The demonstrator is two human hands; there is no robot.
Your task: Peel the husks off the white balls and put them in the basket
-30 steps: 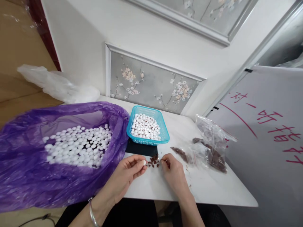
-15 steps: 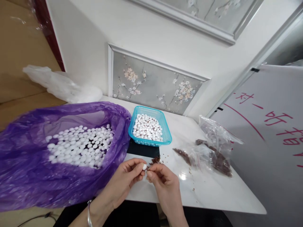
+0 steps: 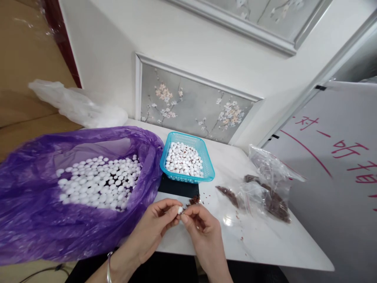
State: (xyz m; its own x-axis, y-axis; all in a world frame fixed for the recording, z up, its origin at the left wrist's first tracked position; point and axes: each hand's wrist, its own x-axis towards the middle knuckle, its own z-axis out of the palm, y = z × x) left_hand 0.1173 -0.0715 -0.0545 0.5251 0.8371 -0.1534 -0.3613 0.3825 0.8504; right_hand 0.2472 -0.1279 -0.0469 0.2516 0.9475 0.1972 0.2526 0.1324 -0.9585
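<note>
Between the thumb and fingers of my left hand (image 3: 160,220) is a small white ball (image 3: 180,210). My right hand (image 3: 202,226) is pinched closed right beside the ball, its fingertips touching or almost touching it. Whatever those fingertips hold is too small to make out. Just beyond both hands lies a little heap of reddish-brown bits (image 3: 194,199) on the white table. Behind it a blue plastic basket (image 3: 207,161) full of similar white balls rests partly on a flat black item (image 3: 176,188). To the left, an open purple plastic bag (image 3: 26,196) holds many more white balls.
Clear plastic bags (image 3: 269,165) with brown contents lie at the right of the white table (image 3: 279,243). A whiteboard (image 3: 338,184) with red writing stands beyond the right edge. Crumpled clear plastic (image 3: 76,106) sits at the back left, by the wall.
My right fingertips have come in slightly closer to the ball in my left hand. The basket, bags and heap look the same.
</note>
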